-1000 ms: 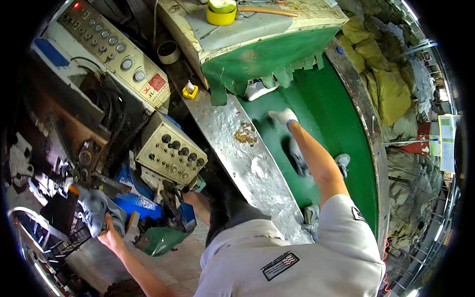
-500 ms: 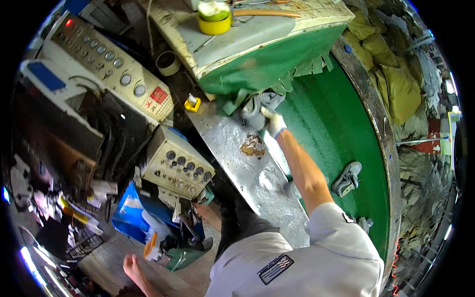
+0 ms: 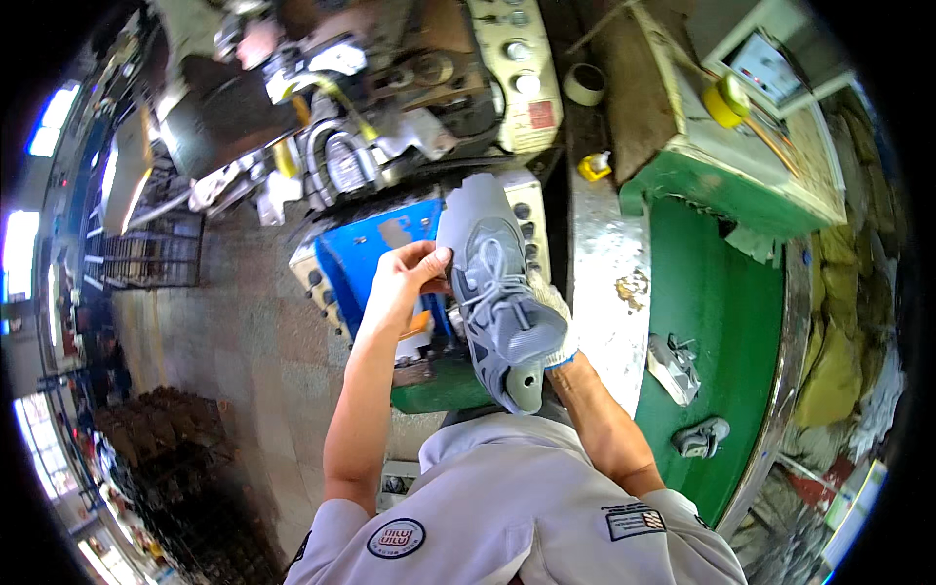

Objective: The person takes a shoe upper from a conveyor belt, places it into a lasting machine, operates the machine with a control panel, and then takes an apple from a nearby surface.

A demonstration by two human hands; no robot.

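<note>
A grey lace-up sneaker [image 3: 495,283] is up in front of me, its laces facing up. My left hand [image 3: 414,271], bare, pinches the sneaker's left edge between thumb and fingers. On the other side my right hand [image 3: 561,317], in a pale knitted glove, grips the sneaker, with part of its fingers hidden behind it. At the sneaker's near end shows a grey-green piece [image 3: 526,388] with a dark hole. Behind the sneaker is a blue open-topped bin [image 3: 366,253], with an orange-handled thing [image 3: 417,324] near its near side.
A green belt [image 3: 717,322] on my right carries grey shoes [image 3: 675,370] and another shoe [image 3: 700,438]. A silvery metal ledge [image 3: 609,253] runs beside it. A control panel [image 3: 526,83] and cluttered machinery stand ahead. A dark rack [image 3: 185,468] stands at lower left.
My view has turned left. My right hand has come back from the shoes by the belt with a sneaker. My left hand, empty before, has risen and taken hold of its edge.
</note>
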